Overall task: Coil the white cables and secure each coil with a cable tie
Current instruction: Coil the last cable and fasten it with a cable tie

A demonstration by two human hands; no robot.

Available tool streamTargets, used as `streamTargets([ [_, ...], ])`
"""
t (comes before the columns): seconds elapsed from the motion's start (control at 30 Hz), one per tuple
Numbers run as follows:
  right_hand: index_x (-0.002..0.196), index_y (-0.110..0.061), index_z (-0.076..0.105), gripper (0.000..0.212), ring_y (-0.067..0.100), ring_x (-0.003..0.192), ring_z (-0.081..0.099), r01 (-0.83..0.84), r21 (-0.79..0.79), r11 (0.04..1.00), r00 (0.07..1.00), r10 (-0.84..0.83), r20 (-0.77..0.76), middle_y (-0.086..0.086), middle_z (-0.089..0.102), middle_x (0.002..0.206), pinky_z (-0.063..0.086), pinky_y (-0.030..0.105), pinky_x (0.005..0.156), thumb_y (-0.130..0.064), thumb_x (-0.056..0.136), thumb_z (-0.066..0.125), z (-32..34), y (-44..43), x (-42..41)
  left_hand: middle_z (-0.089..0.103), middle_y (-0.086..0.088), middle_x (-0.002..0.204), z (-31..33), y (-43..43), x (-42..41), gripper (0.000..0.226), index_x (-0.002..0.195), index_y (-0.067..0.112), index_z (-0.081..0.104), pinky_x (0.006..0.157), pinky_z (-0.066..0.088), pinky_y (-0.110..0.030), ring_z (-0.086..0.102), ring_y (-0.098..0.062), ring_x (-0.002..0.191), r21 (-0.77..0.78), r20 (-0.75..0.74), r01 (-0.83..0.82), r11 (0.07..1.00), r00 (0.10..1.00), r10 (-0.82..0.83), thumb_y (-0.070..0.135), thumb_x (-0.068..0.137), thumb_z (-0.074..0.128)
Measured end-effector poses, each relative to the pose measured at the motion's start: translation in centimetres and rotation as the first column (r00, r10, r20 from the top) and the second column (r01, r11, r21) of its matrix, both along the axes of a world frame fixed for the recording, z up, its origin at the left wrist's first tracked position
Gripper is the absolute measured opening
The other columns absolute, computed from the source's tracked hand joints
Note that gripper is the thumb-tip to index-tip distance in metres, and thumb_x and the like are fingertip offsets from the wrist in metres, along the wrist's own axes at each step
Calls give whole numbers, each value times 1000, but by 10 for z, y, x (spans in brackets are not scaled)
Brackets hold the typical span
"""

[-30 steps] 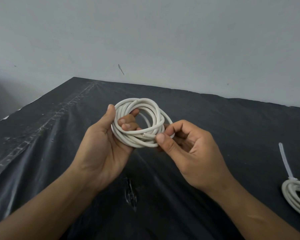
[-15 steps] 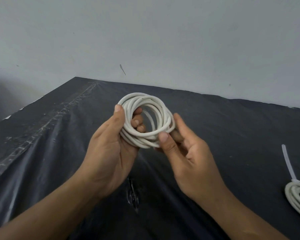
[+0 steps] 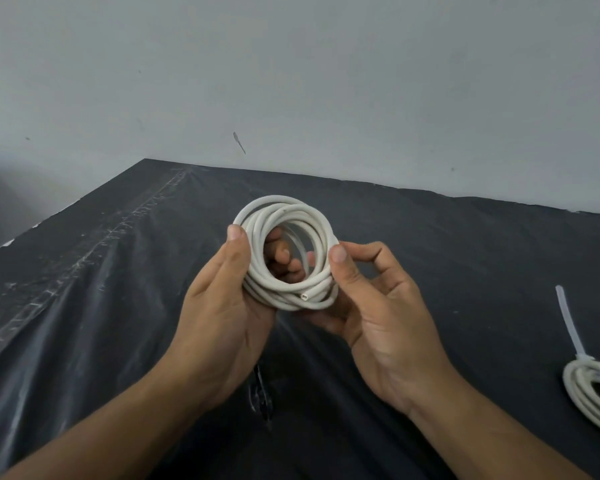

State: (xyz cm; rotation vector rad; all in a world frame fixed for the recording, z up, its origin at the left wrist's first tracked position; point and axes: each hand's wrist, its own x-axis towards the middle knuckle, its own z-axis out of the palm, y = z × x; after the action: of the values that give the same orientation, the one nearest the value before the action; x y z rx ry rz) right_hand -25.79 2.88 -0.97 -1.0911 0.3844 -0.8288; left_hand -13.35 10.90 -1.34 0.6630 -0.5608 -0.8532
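The coil (image 3: 281, 206) sits at the centre of the frame, held above the sheet (image 3: 118, 306) between both hands. It is smooth, matte white round cable wound into several loose loops that form a rough ring. Its cut end (image 3: 304, 296) shows at the lower rim, with a pale core inside the sheath.

The left hand (image 3: 219, 306) grips the coil's left side, with the thumb laid along the outer rim and the fingers curled through the middle. The right hand (image 3: 378, 306) holds the right side. Its thumb tip presses on the rim and its fingers bend behind and under the loops.

The sheet is black plastic, glossy and creased. A pale scuffed seam runs up its left part, and there is a small tear (image 3: 260, 393) below the hands. Behind it is a plain grey wall (image 3: 291, 64) with a small dark mark (image 3: 239, 143).

At the lower right edge, a second coil (image 3: 575, 393) lies on the sheet. It is bound by a translucent tie (image 3: 568, 323) whose flat tail points up.
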Motion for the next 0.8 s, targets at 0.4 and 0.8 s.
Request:
streamTargets([
  [0.4,110,-23,63,16,18,94,72,266,-461,847,930,-351,-108,0,74,98,58,44,85,-22,103,48,-1,-22,-9,68,7,123,-11,6,10,54,118,35,66,108,34,-44,56,-10,123,329,605,-30,944,774,-186,73,81,52],
  [0.8,84,-24,50,23,29,55,56,-133,-806,577,896,-278,-347,10,58,62,45,45,51,-38,102,49,25,-23,-38,72,17,114,29,12,-8,34,127,39,60,93,48,-16,66,-3,108,354,855,8,935,403,-327,39,95,48],
])
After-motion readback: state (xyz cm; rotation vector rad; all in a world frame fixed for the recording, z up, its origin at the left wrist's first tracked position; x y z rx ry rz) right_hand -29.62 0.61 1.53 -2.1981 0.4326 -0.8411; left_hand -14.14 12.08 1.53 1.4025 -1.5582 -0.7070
